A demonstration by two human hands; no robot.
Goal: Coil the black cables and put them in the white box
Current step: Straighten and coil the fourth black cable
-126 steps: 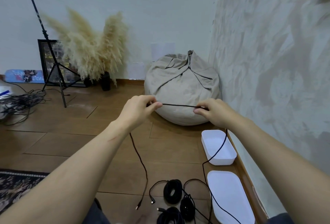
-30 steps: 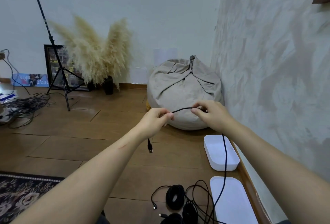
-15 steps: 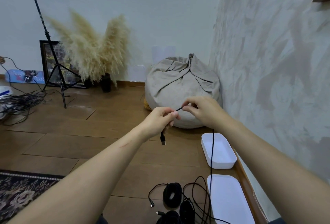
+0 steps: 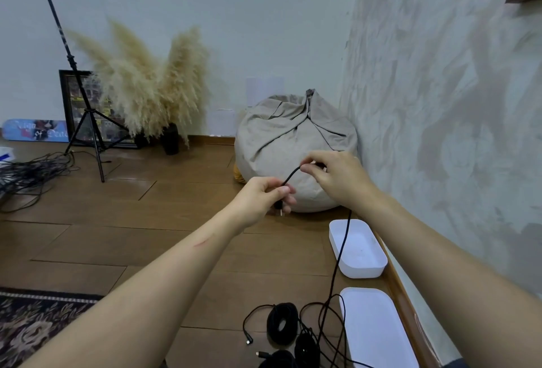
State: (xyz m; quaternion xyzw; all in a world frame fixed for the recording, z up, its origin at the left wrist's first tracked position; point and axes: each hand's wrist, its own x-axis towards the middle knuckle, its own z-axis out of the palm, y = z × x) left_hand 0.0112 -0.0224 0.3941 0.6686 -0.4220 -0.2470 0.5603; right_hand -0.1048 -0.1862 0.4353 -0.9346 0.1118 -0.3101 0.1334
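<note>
Left hand: fingers curled round the cable near its end, thumb and forefinger pinching it. The plug pokes out below the fingers.
Right hand: pinches the same cable just above and to the right of the left hand, with the fingertips closed on it.
Cable: black. A short stretch rises slantwise from the left hand to the right. The rest drops from under the right hand, passes in front of the box's left side and ends in loose loops on the floor. Whether it touches the box cannot be told.
Box: white, open side up, on the floor against the base of the right wall, below the right forearm.
Lid: a flat white piece nearer the person, just beside the box along the same wall.
Coils: three wound black bundles on the floor just left of the lid. A loose tail curves out to the left.
Beanbag: beige, in the corner behind both hands.
Grass: pale plumes in a dark vase, left of the beanbag.
Stand: black tripod in front of a frame that leans on the back wall.
Wires: a tangled heap at the far left.
Rug: patterned, bottom left corner.
</note>
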